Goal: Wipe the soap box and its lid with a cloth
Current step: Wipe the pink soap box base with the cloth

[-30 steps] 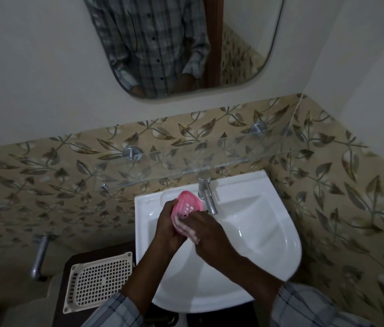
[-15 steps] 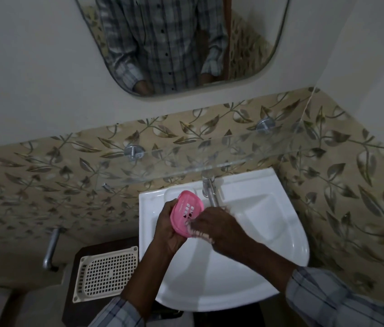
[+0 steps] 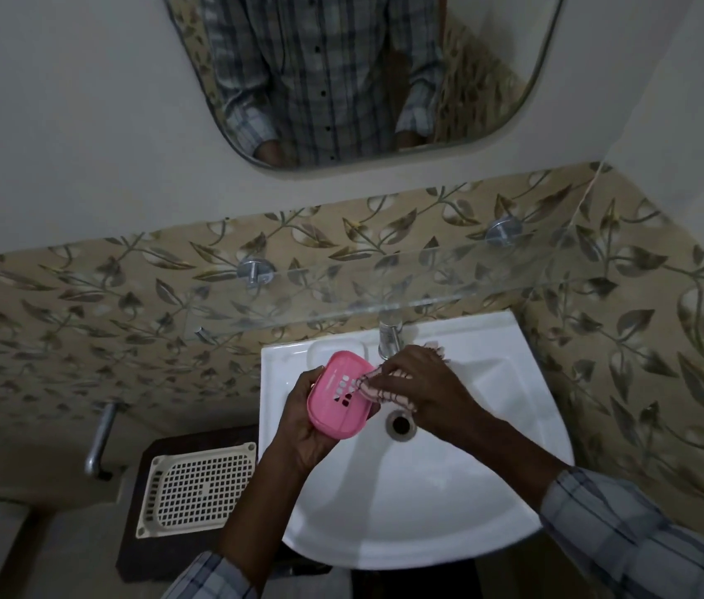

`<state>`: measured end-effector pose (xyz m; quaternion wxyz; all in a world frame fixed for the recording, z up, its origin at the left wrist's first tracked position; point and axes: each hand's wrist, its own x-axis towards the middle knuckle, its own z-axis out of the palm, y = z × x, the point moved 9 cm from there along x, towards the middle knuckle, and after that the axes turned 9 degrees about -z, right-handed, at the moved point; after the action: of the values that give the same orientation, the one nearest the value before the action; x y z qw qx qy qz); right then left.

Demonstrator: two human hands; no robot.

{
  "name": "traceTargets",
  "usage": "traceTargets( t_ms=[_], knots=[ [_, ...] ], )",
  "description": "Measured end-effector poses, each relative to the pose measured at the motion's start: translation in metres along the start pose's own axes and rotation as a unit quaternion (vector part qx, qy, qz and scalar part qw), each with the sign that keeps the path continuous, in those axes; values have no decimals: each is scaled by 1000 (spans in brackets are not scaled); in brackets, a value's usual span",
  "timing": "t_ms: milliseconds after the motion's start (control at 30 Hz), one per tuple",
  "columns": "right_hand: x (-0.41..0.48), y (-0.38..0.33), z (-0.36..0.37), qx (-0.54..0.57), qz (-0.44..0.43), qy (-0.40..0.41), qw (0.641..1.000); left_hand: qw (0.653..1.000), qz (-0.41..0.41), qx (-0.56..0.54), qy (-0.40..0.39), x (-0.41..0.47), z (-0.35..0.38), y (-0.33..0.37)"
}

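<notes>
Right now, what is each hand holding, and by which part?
Left hand grips the pink soap box by its lower end and edges. Right hand pinches the bunched cloth, pressing it against the box.

Dim, murky light; warped edges

White sink [image 3: 471, 503] under a tap [image 3: 388, 339] and glass shelf [image 3: 341, 313]; perforated, perhaps plastic, tray [image 3: 199, 490] alongside.
</notes>
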<state>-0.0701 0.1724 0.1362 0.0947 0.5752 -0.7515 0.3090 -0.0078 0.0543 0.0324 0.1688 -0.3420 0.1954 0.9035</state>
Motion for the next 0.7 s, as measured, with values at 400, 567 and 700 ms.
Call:
traceTargets(
  t_ms=[400, 567, 700],
  knots=[
    [-19, -45, 50, -70, -204, -161, 963, 991, -65, 109, 35, 13, -11, -7],
    [-4, -14, 19, -84, -149, -150, 974, 992, -61, 113, 16, 13, -11, -3],
    [-5, 0, 11, 10, 57, 14, 998, 997, -26, 73, -3, 16, -4, 4]
  ],
)
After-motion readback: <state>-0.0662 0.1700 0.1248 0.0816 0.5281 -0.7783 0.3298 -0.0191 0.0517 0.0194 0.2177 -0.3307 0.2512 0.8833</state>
